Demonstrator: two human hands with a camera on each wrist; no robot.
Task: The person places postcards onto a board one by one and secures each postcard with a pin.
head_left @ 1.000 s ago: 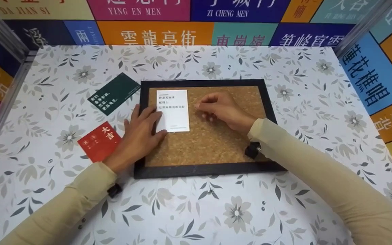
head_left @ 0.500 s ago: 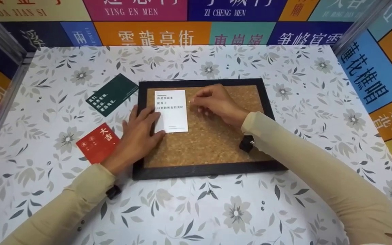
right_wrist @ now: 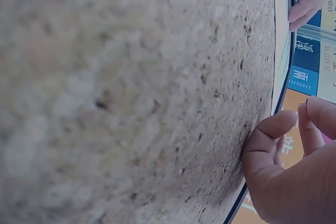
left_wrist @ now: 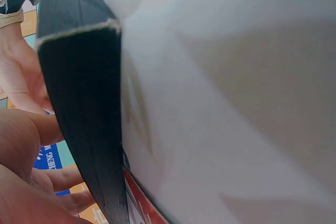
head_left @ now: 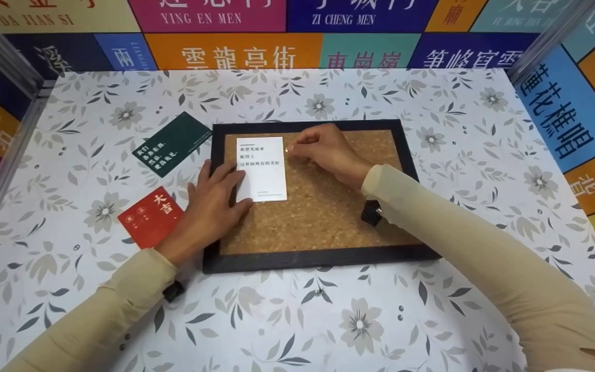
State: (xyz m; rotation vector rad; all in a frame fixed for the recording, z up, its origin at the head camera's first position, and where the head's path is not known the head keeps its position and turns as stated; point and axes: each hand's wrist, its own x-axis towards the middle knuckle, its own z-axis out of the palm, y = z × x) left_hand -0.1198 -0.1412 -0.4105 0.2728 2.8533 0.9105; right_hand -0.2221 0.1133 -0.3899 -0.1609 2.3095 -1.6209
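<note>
A white card [head_left: 261,181] with printed lines lies on the left part of a black-framed cork board [head_left: 318,227]. My left hand [head_left: 215,201] reaches over the board's left frame, its fingers and thumb resting on the card's left edge. Just off the card's upper right edge, my right hand [head_left: 328,152] pinches a tiny shiny pin [head_left: 286,150] between thumb and forefinger. From the right wrist view, the pin's tip [right_wrist: 306,101] barely shows at the fingertips, with the other fingers curled close over the cork.
A dark green card [head_left: 173,144] and a red card [head_left: 147,219] lie on the floral tabletop [head_left: 287,320], left of the board. The red one is partly under my left wrist. Colourful lettered panels [head_left: 235,51] stand behind the table and along its sides.
My right hand has moved left and slightly away from me, bringing the pin close to the white card's upper right edge. The left hand stays in place on the card.
</note>
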